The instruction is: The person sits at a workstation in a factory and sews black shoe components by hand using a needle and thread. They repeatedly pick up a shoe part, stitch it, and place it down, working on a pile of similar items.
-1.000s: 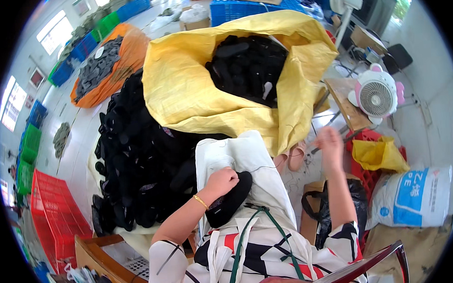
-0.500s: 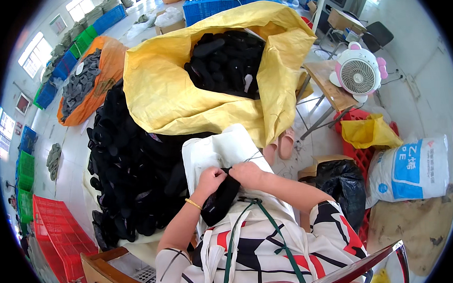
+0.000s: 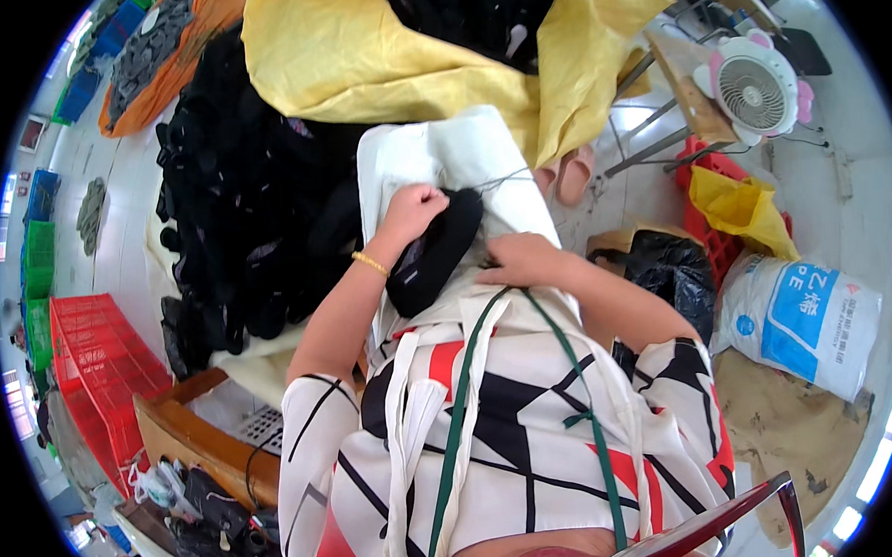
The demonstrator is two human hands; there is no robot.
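Note:
A soft black shoe-shaped piece (image 3: 437,257), with an opening along one side, lies tilted over my lap. My left hand (image 3: 411,216) is closed on its upper edge, thumb and fingers pinched together. Off to its right, apart from the black piece, my right hand (image 3: 524,260) rests low over the white cloth, with its fingers bent. What lies under those fingertips is hidden. Beneath both hands is a thick white padded cloth (image 3: 501,159), spread from my lap toward the bag. A thin dark thread or cord crosses its right edge.
A large pile of black pieces (image 3: 252,216) lies left. Ahead stands a yellow sack (image 3: 389,59) with more inside. On the right are a fan (image 3: 752,86), a black plastic bag (image 3: 667,276) and a white sack (image 3: 801,315). A wooden drawer (image 3: 196,439) and red crate (image 3: 100,364) stand lower left.
My right hand has left the black piece and moved down to the cloth beside it. My left hand still holds the piece. The view has tilted downward.

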